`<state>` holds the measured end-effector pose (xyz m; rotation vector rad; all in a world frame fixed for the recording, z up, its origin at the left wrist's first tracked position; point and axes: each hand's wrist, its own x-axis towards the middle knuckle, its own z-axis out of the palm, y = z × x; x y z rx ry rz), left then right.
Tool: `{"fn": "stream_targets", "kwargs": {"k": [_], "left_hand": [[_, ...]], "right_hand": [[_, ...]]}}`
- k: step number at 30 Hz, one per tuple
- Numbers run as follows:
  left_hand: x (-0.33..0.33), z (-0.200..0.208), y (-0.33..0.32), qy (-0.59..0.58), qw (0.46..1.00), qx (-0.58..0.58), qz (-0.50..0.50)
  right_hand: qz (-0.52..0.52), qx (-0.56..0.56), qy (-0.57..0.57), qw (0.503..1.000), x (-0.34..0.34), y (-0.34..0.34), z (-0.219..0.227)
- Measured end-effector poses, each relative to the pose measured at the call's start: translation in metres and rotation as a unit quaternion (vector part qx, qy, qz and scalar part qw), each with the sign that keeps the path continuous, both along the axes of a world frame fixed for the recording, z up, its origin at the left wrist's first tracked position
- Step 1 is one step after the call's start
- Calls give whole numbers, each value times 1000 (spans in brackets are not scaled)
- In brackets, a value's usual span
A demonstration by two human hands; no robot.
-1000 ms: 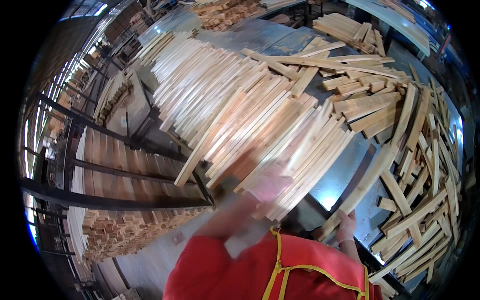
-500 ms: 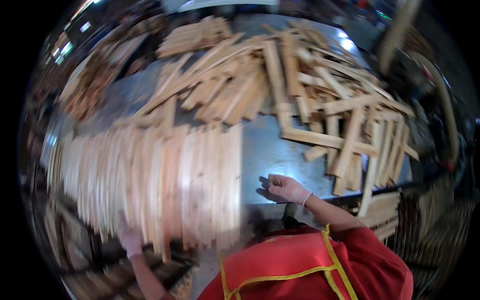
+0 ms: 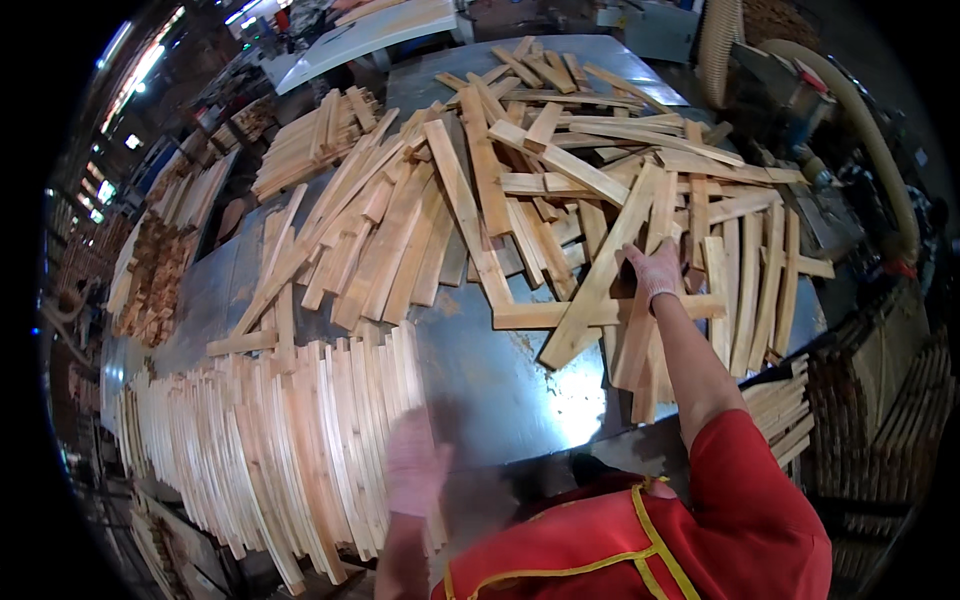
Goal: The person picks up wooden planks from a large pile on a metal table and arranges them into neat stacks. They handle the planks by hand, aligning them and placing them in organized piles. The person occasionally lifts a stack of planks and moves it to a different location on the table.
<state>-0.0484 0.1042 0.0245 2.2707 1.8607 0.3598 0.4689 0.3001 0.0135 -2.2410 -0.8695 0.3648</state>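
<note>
My right hand (image 3: pixel 655 270), in a pale pink glove, reaches into a loose pile of wooden strips. Its thumb and fingers are closed around one wooden strip (image 3: pixel 636 345), which slants among the others. Just left of it a second strip (image 3: pixel 590 293) lies diagonally across the pile. My left hand (image 3: pixel 415 465), gloved the same way, is smeared by motion over the right end of a row of wooden strips (image 3: pixel 300 440). These stand packed side by side along the near left of the metal table. The left fingers cannot be made out.
The shiny metal table (image 3: pixel 480 390) shows between row and pile. Farther back lie a fanned heap of strips (image 3: pixel 400 235) and a neater stack (image 3: pixel 310 140). More wood (image 3: pixel 160 285) is piled at far left. A ribbed hose (image 3: pixel 870 120) curves down at right.
My right hand has moved from the near table edge forward and right into the pile, closing on a strip. My left hand has moved right along the row. The view has shifted.
</note>
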Motion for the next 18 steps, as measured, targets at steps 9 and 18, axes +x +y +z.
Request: {"fn": "stream_targets", "kwargs": {"k": [9,18], "left_hand": [[187,-33,64,-10,983,-181,10],[147,-40,-18,-422,856,-278,108]], "right_hand": [[152,153,144,966,-70,-57,-83],[188,144,515,824,-156,-132,-22]]}}
